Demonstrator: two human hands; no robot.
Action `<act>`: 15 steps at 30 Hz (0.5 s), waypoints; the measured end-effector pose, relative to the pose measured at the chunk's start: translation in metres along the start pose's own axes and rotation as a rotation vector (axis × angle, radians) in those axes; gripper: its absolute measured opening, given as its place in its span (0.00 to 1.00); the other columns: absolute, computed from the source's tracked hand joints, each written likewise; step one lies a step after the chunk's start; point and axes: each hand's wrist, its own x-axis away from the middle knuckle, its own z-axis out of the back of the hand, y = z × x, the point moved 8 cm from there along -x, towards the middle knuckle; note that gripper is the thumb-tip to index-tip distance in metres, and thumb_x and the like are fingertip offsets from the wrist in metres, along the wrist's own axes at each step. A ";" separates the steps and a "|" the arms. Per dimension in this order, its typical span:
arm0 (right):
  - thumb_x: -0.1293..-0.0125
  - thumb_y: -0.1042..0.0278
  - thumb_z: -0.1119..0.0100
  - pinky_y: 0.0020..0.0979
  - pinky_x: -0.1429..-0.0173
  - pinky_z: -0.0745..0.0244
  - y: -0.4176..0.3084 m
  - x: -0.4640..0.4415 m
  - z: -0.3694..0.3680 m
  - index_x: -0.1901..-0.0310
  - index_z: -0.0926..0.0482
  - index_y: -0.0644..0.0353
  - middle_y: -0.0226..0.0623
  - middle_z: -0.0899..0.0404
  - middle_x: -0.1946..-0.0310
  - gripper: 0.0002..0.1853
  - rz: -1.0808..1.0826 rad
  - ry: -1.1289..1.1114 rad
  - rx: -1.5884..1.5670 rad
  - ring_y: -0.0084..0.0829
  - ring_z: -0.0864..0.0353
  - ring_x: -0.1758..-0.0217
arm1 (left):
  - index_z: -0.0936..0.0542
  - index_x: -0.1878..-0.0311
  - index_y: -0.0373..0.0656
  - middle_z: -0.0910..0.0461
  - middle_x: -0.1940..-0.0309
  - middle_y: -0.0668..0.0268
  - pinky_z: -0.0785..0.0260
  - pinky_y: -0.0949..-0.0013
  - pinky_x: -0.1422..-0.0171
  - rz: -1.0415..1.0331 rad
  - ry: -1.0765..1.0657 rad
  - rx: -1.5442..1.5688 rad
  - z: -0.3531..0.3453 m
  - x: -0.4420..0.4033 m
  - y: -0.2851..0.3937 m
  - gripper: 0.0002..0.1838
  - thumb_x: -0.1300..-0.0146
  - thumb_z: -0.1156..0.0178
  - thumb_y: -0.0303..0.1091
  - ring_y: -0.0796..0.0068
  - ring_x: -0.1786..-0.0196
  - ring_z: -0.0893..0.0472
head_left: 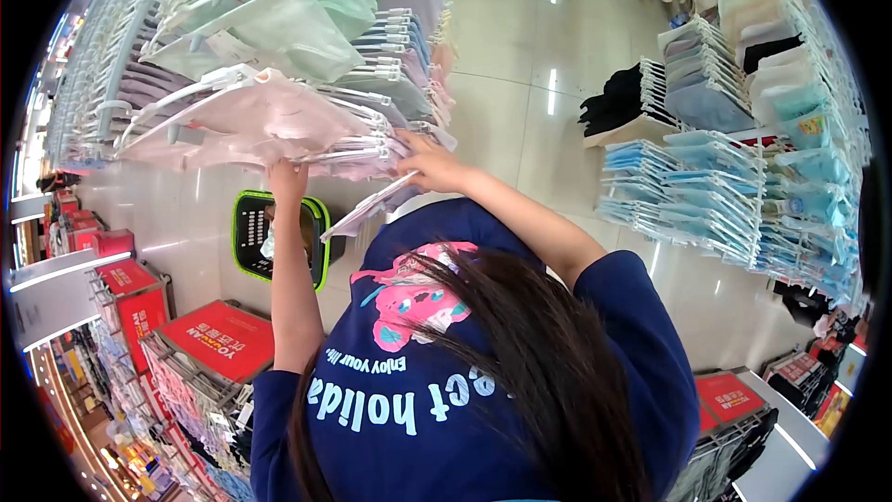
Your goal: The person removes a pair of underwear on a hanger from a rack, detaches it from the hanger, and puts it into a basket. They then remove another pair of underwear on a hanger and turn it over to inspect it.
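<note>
My left hand (286,178) is closed at the lower edge of a pale pink pair of underwear (269,112) on a white clip hanger; its fingertips are partly hidden by the fabric. To its right, my right hand (430,164) has its fingers curled round the ends of lilac underwear hangers (376,204), one of which tilts down toward my chest. More pale pink and lilac pieces hang close behind both hands. Mint green underwear (269,33) hangs on the same rack, just beyond the pink ones.
A black shopping basket with a green rim (236,232) is below my left forearm, with something inside. Metal rack bars (125,56) run along the left. Across the tiled aisle (520,56) hang blue garments (706,191) and black ones (618,98). Red-topped display stands (214,339) are at lower left.
</note>
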 end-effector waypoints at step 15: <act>0.61 0.69 0.34 0.42 0.32 0.58 0.024 -0.031 0.059 0.74 0.21 0.45 0.49 0.60 0.35 0.09 -0.010 0.080 0.128 0.52 0.63 0.32 | 0.24 0.72 0.33 0.24 0.69 0.49 0.44 0.54 0.45 0.035 -0.067 -0.030 0.010 -0.004 0.009 0.17 0.52 0.43 0.42 0.51 0.60 0.27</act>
